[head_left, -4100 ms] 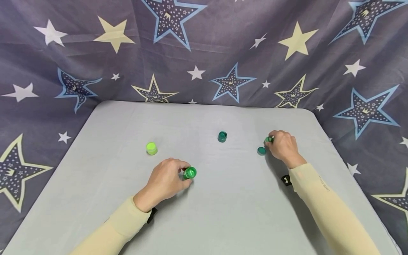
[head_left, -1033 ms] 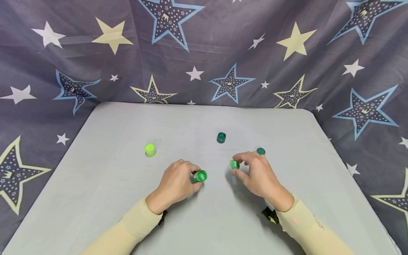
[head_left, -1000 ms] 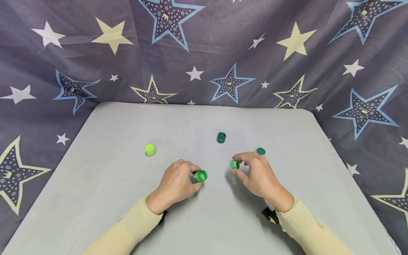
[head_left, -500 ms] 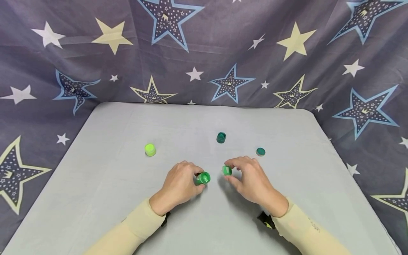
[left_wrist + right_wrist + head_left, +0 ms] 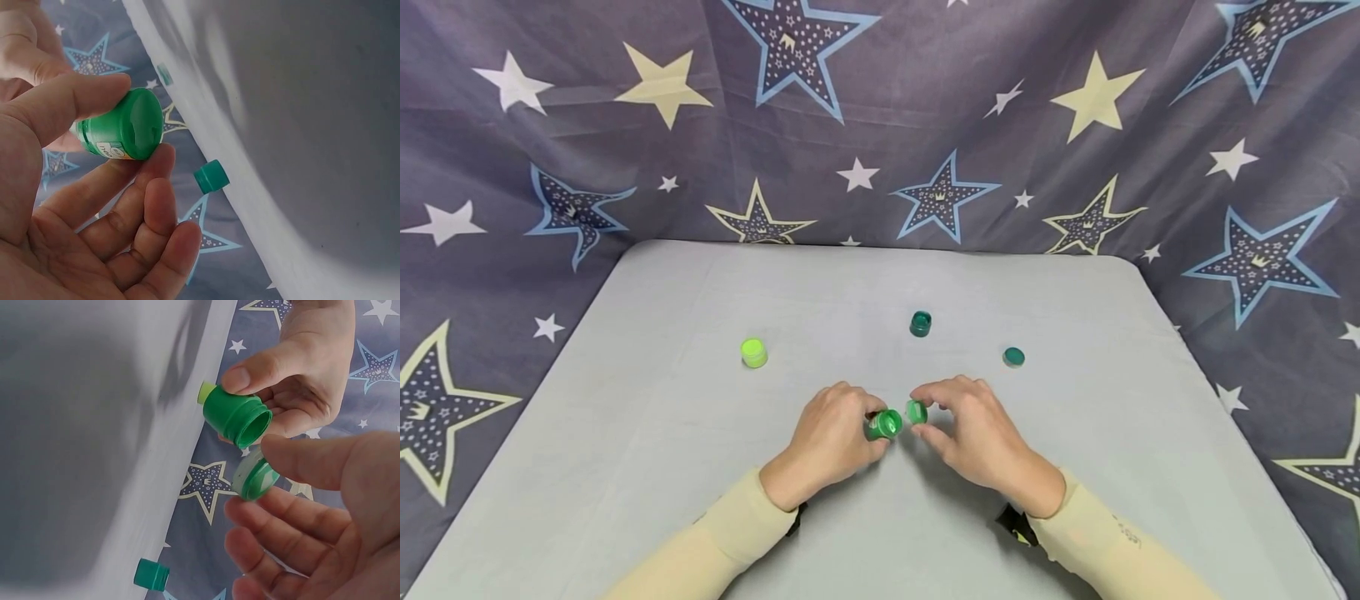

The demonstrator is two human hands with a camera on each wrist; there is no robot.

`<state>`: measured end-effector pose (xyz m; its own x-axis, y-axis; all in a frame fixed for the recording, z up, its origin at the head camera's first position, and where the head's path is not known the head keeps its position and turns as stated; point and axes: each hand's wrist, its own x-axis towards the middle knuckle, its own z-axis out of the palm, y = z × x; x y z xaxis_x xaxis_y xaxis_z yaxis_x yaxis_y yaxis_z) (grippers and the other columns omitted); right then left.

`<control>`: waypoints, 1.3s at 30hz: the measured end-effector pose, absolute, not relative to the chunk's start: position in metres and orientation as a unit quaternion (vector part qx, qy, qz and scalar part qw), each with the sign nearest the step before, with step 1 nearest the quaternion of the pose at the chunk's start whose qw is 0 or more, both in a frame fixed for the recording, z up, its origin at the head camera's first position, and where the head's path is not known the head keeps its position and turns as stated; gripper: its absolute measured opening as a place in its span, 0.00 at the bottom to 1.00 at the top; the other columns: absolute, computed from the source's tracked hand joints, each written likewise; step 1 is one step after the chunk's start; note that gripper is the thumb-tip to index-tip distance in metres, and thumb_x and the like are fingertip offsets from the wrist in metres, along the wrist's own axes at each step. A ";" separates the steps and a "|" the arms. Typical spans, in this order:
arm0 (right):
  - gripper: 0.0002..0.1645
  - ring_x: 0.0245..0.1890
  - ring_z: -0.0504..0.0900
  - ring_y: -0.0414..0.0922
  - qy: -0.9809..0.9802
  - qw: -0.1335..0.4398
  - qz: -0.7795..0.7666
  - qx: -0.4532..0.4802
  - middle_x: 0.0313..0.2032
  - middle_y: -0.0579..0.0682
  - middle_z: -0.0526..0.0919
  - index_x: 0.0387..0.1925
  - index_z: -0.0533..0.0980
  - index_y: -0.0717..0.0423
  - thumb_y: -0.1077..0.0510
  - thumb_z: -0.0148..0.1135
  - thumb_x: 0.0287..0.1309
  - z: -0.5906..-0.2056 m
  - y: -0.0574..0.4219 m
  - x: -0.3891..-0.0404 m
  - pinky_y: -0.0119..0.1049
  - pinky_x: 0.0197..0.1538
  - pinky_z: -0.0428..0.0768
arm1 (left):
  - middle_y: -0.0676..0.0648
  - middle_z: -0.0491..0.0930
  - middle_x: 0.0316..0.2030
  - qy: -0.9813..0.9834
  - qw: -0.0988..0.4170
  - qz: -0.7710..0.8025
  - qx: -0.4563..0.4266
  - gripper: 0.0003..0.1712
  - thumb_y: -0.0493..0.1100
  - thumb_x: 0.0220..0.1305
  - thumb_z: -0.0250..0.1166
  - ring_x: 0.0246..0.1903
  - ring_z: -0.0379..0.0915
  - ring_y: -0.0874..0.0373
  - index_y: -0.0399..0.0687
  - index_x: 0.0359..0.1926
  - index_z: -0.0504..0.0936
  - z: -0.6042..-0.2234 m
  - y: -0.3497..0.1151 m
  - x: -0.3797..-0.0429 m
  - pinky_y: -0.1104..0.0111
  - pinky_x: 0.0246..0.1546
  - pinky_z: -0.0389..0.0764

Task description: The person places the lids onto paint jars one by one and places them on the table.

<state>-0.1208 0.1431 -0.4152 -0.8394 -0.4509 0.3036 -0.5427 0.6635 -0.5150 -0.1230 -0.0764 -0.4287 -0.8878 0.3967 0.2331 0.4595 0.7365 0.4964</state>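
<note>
My left hand (image 5: 833, 433) grips a small green paint jar (image 5: 885, 424) between thumb and fingers. The jar is uncapped and tilted, its mouth facing right. Just right of that mouth, my right hand (image 5: 976, 429) pinches a green lid (image 5: 916, 412) by its edge, its hollow inside turned toward the head camera. A narrow gap separates lid and jar in the head view. The right wrist view has the lid (image 5: 256, 475) close below the jar's threaded rim (image 5: 253, 428). A label shows on the jar's side (image 5: 115, 150) in the left wrist view.
An uncapped dark green jar (image 5: 921, 324) stands farther back on the pale table (image 5: 820, 292). Right of it lies a dark green lid (image 5: 1013, 357). A lime green jar (image 5: 754, 352), lid on top, stands to the left. A star-patterned cloth (image 5: 880, 125) hangs behind the table.
My right hand has brought the green lid from the table's right side leftward to the jar. My left hand has shifted slightly right with the jar, narrowing the gap.
</note>
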 end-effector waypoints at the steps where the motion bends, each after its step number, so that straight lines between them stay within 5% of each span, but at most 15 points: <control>1: 0.20 0.41 0.82 0.44 -0.908 0.075 0.307 0.275 0.46 0.42 0.88 0.47 0.86 0.51 0.58 0.81 0.51 -0.415 0.142 -0.121 0.40 0.46 0.74 | 0.54 0.85 0.31 -0.930 0.054 -0.280 -0.231 0.14 0.40 0.44 0.84 0.31 0.75 0.59 0.50 0.35 0.91 -0.429 -0.076 -0.123 0.61 0.40 0.77; 30: 0.20 0.41 0.83 0.44 -0.892 0.071 0.321 0.310 0.43 0.40 0.89 0.47 0.86 0.48 0.58 0.81 0.50 -0.422 0.133 -0.117 0.39 0.44 0.74 | 0.60 0.77 0.21 -0.931 0.048 -0.272 -0.239 0.12 0.40 0.44 0.83 0.24 0.64 0.62 0.57 0.26 0.86 -0.432 -0.071 -0.120 0.65 0.34 0.69; 39: 0.19 0.41 0.83 0.44 -0.894 0.052 0.320 0.311 0.44 0.39 0.88 0.47 0.86 0.47 0.57 0.80 0.53 -0.422 0.131 -0.117 0.39 0.45 0.74 | 0.60 0.79 0.24 -0.934 0.045 -0.266 -0.234 0.12 0.41 0.44 0.84 0.26 0.67 0.62 0.55 0.30 0.89 -0.431 -0.071 -0.121 0.65 0.36 0.71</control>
